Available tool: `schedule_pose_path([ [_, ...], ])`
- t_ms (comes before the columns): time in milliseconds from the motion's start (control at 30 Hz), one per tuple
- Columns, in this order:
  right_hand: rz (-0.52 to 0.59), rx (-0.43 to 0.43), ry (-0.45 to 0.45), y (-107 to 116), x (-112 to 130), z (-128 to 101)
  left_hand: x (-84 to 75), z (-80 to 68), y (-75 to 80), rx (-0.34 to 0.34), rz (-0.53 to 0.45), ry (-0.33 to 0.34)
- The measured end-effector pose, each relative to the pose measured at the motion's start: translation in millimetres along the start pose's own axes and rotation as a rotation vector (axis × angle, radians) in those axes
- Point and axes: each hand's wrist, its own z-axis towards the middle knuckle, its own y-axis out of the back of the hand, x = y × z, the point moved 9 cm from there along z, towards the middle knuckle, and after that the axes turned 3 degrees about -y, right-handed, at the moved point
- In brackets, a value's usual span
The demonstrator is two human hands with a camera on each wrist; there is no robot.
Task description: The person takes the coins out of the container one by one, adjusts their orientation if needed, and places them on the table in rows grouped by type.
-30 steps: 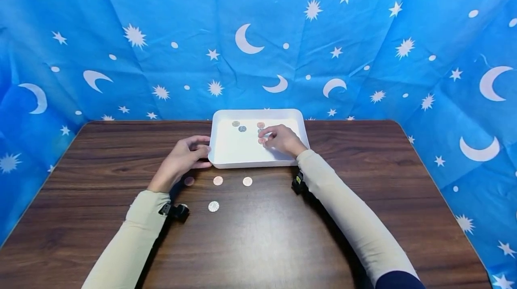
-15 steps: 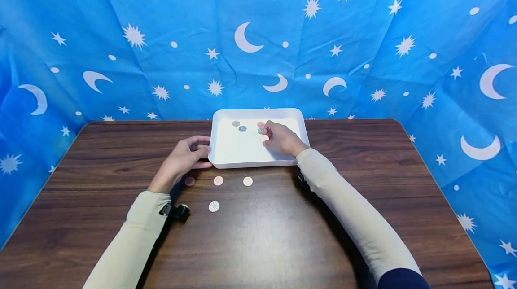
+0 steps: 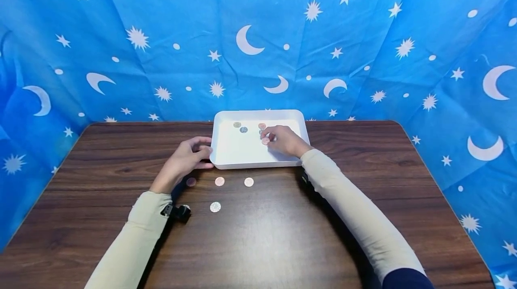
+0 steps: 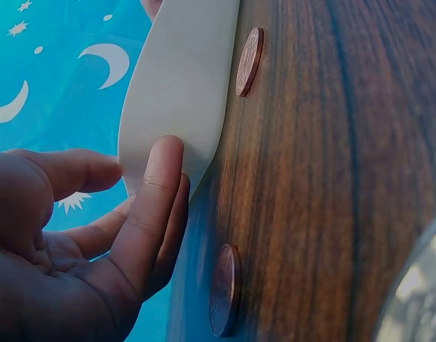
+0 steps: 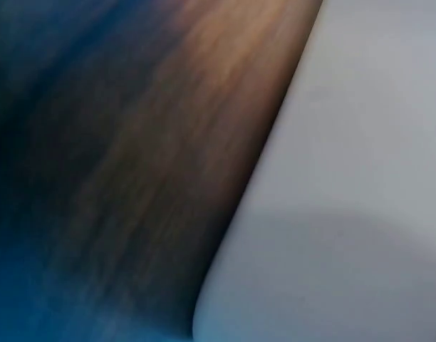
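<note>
My left hand (image 3: 186, 156) touches the left side of the white tray (image 3: 232, 164); in the left wrist view its thumb is at the rim and straight fingers lie along the outer wall. Over the tray's right half, my right hand (image 3: 286, 141) has its thumb and index finger curled at a copper coin (image 3: 265, 141). A silver coin (image 3: 261, 132) shows partly behind the index finger, with another copper coin (image 3: 262, 125) beyond. A brassy coin (image 3: 237, 124) and a grey coin (image 3: 243, 130) lie further left in the tray. The right wrist view misses the hand's fingers.
On the wooden table (image 3: 258, 244), in front of the tray, lie a dark copper coin (image 3: 191, 182), a copper coin (image 3: 220, 181), a paler coin (image 3: 248, 182) and a silver coin (image 3: 215, 207). Another is partly hidden by the left wrist camera (image 3: 182, 213). A blue curtain (image 3: 181, 19) hangs behind.
The right index finger reached farther back half a second ago and has since come back toward the near copper coin, which has shifted slightly right. My left hand stays at the tray.
</note>
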Motion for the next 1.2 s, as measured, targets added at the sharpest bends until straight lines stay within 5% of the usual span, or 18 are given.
schedule_pose_path([
  [333, 0.037, -0.064, 0.058, 15.7, -3.2, -8.2, 1.4, 4.5, 0.3, -0.006, -0.016, -0.008],
  [700, 0.254, -0.108, 0.027, 32.2, 3.1, -72.5, 12.3, 0.8, 7.3, -0.008, -0.054, 0.041],
  [967, 0.367, -0.058, 0.022, 11.3, 0.6, -113.4, 11.9, -0.5, 6.5, 0.008, -0.103, 0.039],
  [1200, 0.27, 0.059, 0.08, -18.3, -4.6, -127.7, 10.8, 2.2, 3.3, 0.01, -0.096, 0.032],
])
